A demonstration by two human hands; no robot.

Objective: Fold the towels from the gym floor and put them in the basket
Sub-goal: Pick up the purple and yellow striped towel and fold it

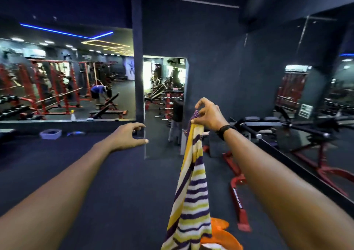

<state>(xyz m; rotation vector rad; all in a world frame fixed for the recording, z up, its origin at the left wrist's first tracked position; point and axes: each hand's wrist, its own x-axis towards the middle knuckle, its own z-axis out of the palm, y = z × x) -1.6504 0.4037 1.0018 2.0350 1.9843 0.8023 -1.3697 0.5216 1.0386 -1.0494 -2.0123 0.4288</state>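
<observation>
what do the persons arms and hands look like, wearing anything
Both forearms are bare, with no sleeves in view. The right hand has a black band around its wrist. The left hand and its wrist carry nothing: no glove, watch or ring shows on the fingers.

The right hand (pixel 207 115) is pinching the top corner of a striped towel (pixel 191 188), which is hanging straight down over the dark gym floor (pixel 115 182). The left hand (pixel 130 134) is reaching forward, fingers spread and holding nothing. An orange cloth (pixel 223 234) is lying behind the towel's lower end.
</observation>
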